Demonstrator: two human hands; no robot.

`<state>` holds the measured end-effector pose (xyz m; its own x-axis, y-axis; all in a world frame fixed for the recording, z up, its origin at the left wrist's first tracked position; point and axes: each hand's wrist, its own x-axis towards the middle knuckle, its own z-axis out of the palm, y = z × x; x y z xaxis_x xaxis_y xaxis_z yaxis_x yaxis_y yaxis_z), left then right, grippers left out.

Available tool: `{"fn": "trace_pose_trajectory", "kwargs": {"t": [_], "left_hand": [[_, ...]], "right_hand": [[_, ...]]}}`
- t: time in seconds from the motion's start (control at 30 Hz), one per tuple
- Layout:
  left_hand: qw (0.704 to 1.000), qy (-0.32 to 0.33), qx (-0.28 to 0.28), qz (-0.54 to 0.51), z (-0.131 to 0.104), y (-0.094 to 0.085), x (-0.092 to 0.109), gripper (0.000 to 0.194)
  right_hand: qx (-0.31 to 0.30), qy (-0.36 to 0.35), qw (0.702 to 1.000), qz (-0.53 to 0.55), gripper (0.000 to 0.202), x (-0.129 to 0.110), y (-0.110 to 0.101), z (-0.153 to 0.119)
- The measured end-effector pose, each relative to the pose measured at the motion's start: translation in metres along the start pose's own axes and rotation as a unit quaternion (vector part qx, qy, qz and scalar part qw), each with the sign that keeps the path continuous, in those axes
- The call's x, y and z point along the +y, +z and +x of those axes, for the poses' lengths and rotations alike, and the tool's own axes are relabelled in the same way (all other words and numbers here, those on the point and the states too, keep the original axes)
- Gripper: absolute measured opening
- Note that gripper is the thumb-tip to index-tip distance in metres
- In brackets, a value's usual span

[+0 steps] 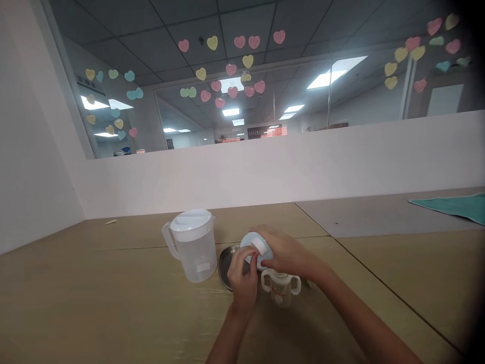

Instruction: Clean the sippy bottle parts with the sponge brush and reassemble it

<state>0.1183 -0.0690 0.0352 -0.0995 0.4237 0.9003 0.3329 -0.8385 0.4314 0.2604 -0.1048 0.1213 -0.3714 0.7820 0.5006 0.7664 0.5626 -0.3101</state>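
My right hand (286, 254) is wrapped round a pale blue, rounded piece (247, 238), perhaps a bottle or a lid; its full shape is hidden by my fingers. A white cap (259, 246) sticks out of its top, tilted toward me. The fingers of my left hand (243, 283) are curled and pinch at the edge of this white cap. Just below my right hand, a small clear cup (281, 294) with two white handles stands upright on the table. Behind my left hand lies a dark metal tray (225, 265), partly covered by the hand.
A translucent pitcher (197, 255) with a white lid stands left of the tray. The table (113, 303) has seams across it. At the far right lies a teal cloth (454, 207). A low white wall (265, 172) and a window with heart-shaped notes close off the back.
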Motion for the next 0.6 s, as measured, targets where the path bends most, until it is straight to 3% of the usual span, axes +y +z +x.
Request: {"fn": "trace_pose_trajectory", "kwargs": {"t": [0.2,0.33,0.37,0.43,0.47,0.53,0.6], "left_hand": [[0.995,0.088,0.004,-0.043,-0.002,0.006,0.008,0.015],[0.985,0.168,-0.018,-0.034,0.0,0.0,0.009,0.024],[0.981,0.191,-0.015,-0.029,-0.001,-0.006,0.009,0.024],[0.976,0.217,0.005,-0.012,-0.005,-0.019,0.007,0.023],[0.977,0.214,0.015,0.001,-0.006,-0.024,0.006,0.023],[0.984,0.177,-0.003,0.035,-0.009,-0.029,0.006,0.024],[0.988,0.126,-0.066,0.06,-0.006,-0.023,0.013,0.025]], "right_hand": [[0.008,-0.034,0.99,-0.137,0.02,0.004,0.026,0.019],[0.061,-0.077,0.979,-0.178,0.016,0.038,0.024,0.025],[0.09,-0.052,0.976,-0.191,0.019,0.053,0.018,0.022],[0.164,0.083,0.957,-0.223,0.026,0.09,-0.001,0.009],[0.18,0.116,0.949,-0.23,0.027,0.109,-0.012,0.001],[0.198,0.155,0.94,-0.23,0.026,0.136,-0.03,-0.011],[0.226,0.146,0.943,-0.197,0.027,0.142,-0.039,-0.013]]}}
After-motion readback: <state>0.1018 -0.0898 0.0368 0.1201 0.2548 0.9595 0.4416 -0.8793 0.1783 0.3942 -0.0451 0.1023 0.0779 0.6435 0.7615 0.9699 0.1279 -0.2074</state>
